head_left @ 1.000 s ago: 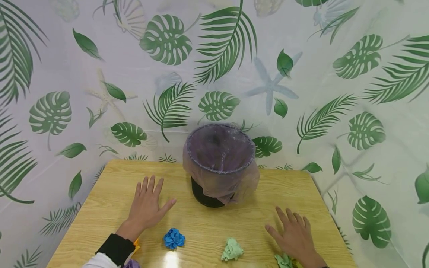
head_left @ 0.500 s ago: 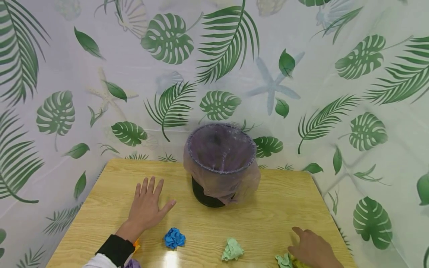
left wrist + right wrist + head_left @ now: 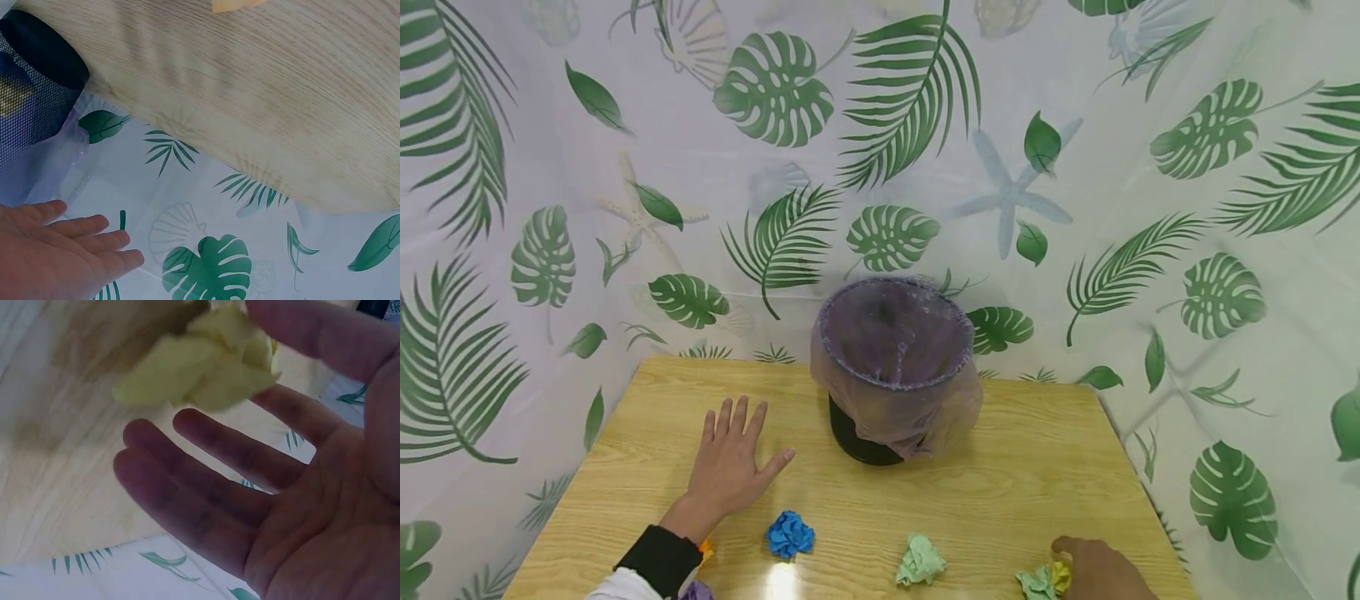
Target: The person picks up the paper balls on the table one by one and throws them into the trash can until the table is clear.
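Note:
My left hand (image 3: 727,467) hovers or rests at the left of the table with its fingers spread, holding nothing; in the left wrist view its fingers (image 3: 103,244) are straight. A mesh bin (image 3: 868,442) lined with a purple plastic bag (image 3: 895,400) stands at the back middle. With thumb and index finger, my right hand (image 3: 1101,571) pinches a crumpled yellow paper ball (image 3: 206,369); the other fingers extend loosely below it. Beside that hand lies a light green paper ball (image 3: 1036,583).
Another light green paper ball (image 3: 920,560) and a blue paper ball (image 3: 790,534) lie along the front of the wooden table (image 3: 985,500). Purple paper (image 3: 697,591) and orange paper (image 3: 705,549) show partly by the left sleeve. A leaf-patterned cloth (image 3: 895,167) hangs behind.
My right hand has come down and back toward the near right, from spread fingers above the table to a pinch on the yellow paper ball. The left hand stays in place.

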The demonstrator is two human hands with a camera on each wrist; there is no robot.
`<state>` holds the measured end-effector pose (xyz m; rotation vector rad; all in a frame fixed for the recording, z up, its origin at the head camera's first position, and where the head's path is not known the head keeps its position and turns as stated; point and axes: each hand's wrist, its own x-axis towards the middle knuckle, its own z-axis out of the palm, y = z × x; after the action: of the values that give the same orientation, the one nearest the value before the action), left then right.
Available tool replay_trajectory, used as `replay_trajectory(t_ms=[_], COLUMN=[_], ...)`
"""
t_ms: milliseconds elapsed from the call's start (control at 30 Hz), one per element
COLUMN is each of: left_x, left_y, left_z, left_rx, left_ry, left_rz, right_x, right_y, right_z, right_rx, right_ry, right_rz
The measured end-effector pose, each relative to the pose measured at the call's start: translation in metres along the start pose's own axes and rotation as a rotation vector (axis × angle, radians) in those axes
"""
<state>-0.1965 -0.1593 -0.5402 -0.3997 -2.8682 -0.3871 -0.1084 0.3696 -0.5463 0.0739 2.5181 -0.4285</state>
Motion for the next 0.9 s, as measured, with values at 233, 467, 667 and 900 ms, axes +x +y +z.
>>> replay_trajectory(t_ms=[233, 467, 667, 900], left_x=[0.000, 0.000, -0.001, -0.002], left_y=[0.000, -0.001, -0.001, -0.001], left_z=[-0.001, -0.001, 0.000, 0.001], left_rx=[0.004, 0.005, 0.002, -0.012], left_ry=[0.002, 0.003, 0.002, -0.012], left_rz=[0.001, 0.004, 0.007, 0.003], right_x=[0.007, 0.001, -0.007, -0.014], right_y=[0.004, -0.005, -0.029, -0.068], right_z=[0.004, -0.011, -0.034, -0.065], right_rx=[-0.012, 0.005, -0.069, -0.045], right_ry=[-0.004, 0.160, 0.373, 0.546], right_rz=[0.014, -0.065, -0.199, -0.285])
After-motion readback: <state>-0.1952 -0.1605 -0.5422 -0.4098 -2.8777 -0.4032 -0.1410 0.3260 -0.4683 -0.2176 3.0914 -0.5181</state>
